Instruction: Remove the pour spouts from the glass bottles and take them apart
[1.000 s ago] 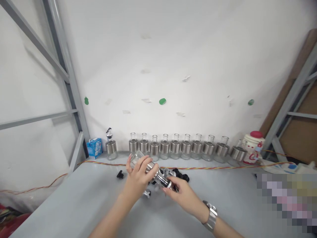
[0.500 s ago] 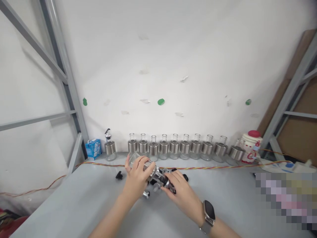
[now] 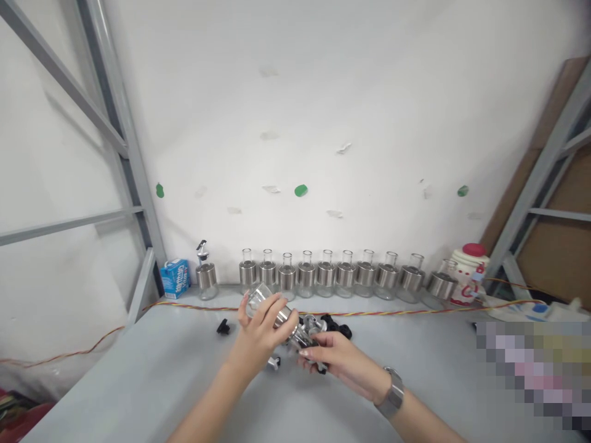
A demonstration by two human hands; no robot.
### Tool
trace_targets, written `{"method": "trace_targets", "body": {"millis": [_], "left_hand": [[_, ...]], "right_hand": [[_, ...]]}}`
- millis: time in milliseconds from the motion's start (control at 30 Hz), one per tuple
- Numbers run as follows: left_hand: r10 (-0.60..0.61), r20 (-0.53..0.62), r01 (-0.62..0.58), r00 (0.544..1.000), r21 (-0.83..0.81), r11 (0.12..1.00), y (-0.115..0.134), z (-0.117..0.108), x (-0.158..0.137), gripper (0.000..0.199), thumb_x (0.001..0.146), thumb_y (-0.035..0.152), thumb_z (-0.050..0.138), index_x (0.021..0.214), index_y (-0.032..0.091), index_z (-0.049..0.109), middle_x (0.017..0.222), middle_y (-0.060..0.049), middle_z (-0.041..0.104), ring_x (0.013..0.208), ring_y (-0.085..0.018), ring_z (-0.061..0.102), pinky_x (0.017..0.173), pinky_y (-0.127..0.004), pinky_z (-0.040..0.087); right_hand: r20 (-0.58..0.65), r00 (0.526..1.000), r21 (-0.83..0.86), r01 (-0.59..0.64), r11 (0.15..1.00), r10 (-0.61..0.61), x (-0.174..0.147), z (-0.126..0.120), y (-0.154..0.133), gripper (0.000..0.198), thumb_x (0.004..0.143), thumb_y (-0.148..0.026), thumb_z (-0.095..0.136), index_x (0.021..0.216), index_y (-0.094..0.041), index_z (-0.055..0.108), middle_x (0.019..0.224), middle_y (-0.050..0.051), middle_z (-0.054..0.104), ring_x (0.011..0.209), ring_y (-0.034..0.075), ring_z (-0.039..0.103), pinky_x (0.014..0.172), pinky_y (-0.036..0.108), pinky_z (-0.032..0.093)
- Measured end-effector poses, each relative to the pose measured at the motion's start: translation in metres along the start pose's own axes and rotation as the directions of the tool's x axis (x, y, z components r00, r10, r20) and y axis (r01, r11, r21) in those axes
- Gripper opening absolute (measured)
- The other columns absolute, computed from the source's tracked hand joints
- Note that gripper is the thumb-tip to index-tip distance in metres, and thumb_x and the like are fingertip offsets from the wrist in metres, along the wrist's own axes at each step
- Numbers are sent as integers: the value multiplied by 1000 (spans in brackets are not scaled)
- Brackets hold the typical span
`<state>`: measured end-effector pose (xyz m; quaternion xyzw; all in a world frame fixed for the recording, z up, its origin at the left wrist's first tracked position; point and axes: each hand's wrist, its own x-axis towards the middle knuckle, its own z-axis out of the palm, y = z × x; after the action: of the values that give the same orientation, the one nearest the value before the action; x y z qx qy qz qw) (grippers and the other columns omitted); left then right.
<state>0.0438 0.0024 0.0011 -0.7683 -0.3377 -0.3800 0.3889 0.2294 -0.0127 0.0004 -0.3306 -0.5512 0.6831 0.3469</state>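
Observation:
My left hand (image 3: 264, 326) is wrapped round a glass bottle (image 3: 259, 298) with a steel band, tilted so its base points up and left and its neck down and right. At the neck, my right hand (image 3: 329, 354) pinches a metal and black pour spout (image 3: 305, 342), partly hidden by the fingers. Whether the spout sits fully in the neck I cannot tell. Behind the right hand lies a pile of black and metal spout parts (image 3: 338, 326). A loose metal spout (image 3: 274, 363) rests below the bottle, and a black piece (image 3: 223, 327) lies left of my left hand.
Along the wall stands a row of several open bottles (image 3: 325, 274). Left of them are a bottle with a spout (image 3: 205, 280) and a blue carton (image 3: 175, 278). A twisted cable (image 3: 392, 312) crosses the table (image 3: 152, 375). A red-lidded jar (image 3: 468, 271) stands right.
My right hand has rolled over, turning its watch face out of sight, and its grip on the spout has shifted. The bottle in my left hand tilts more steeply.

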Motion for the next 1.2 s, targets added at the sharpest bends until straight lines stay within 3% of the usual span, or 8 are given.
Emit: {"method": "trace_targets", "body": {"millis": [167,333,667,767,967,1100,1200], "left_hand": [[87,-36,-85,996,35,996,-1,-3,2,24,77,11,52,90,29,60,100,1,65,106,-15,51,102,-52,2],[101,-88,-98,991,41,994,-1,-8,6,22,77,15,55,91,30,60,99,1,66,103,-14,54,103,-52,1],[37,-49,-35,998,38,999,-3,-6,6,27,77,9,51,91,30,60,100,0,65,105,-15,53,102,-52,0],[48,-48,-46,998,51,998,2,0,4,26,78,10,49,92,29,59,101,-1,65,105,-15,52,102,-52,1],[27,-164,-13,986,86,996,11,15,-2,24,74,14,58,90,31,60,95,2,66,101,-14,53,102,-50,6],[-39,-133,52,990,93,994,13,20,-2,24,75,13,55,90,30,60,95,1,65,99,-15,54,102,-49,8],[-158,-29,160,987,66,985,17,21,1,28,74,7,50,90,28,59,96,-2,63,99,-17,53,102,-50,7]], "right_hand": [[10,1000,-85,23,996,-22,1,0,2,23,64,-33,69,72,-11,67,69,5,63,64,13,54,65,27,40],[18,999,-116,37,993,-36,-1,0,0,23,63,-31,70,76,-13,67,74,5,66,69,16,57,67,28,41],[96,995,42,-2,999,-2,-3,-3,-5,24,64,-30,69,78,-10,66,77,8,64,68,13,54,68,27,39],[96,995,-29,3,1000,0,-1,-10,-3,24,65,-32,68,77,-11,66,74,5,62,68,13,53,67,27,39],[92,995,-241,66,968,-45,1,-20,-4,26,67,-35,65,82,-14,65,74,2,62,70,15,53,67,28,40],[-70,986,-507,97,857,-153,3,-18,1,24,70,-34,62,84,-15,63,72,2,61,69,18,54,66,30,43],[-221,891,-780,84,620,-398,5,-15,11,29,73,-29,59,99,-15,59,85,7,62,79,22,55,73,37,45]]}}
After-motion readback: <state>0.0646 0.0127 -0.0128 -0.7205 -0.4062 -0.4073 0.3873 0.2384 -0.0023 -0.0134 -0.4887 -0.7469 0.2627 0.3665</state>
